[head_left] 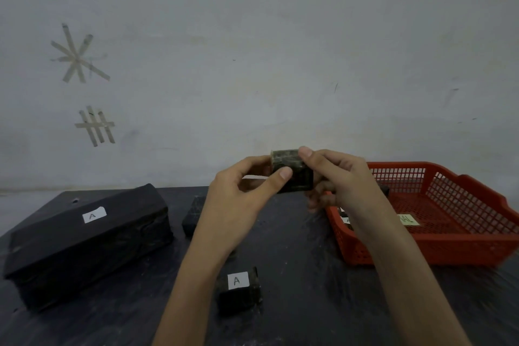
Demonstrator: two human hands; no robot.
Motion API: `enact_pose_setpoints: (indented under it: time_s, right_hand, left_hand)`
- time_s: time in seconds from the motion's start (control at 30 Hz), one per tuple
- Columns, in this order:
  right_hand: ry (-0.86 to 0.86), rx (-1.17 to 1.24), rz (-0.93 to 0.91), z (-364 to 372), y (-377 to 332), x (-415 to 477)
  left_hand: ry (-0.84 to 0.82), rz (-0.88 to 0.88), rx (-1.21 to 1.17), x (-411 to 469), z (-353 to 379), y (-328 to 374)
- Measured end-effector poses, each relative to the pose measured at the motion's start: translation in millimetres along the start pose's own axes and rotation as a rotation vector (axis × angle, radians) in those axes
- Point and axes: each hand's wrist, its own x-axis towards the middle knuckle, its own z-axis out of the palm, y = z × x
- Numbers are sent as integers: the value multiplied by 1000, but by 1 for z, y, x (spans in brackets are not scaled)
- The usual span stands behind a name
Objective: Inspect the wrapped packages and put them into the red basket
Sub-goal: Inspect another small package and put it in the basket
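Both hands hold a small dark package [293,174] in the air above the black table [306,298], just left of the red basket [427,254]. The left hand [238,196] pinches it with thumb on its near face, and the right hand [341,180] curls its fingers round the right side. The package is blocky, so its long axis cannot be told. A big package [84,244] lies at the left, running from near left to far right.

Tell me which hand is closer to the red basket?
Right. The right hand holds the small package by the left edge of the red basket; the left hand grips its other side, farther away.
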Motion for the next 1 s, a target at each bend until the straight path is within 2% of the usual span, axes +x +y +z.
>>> enact_pose_setpoints:
  time_s: [0.13,0.23,0.4,0.6,0.87,1.0]
  right_hand:
    - [-60,-82,-19,-2,2,1]
    - [-109,-6,-31,-3,5,3]
    - [-90,121,-68,-1,3,3]
    - [-9,52,-160,4,5,3]
    - [-58,88,-80,4,1,5]
    - [-32,65,-135,5,2,5]
  left_hand:
    - [63,-6,-41,0,1,2]
    - [55,2,-51,0,2,5]
    - [20,-3,-49,0,2,3]
    - [70,23,-30,1,6,1]
    - [78,46,-102,2,5,2]
    - [93,46,-143,4,8,2]
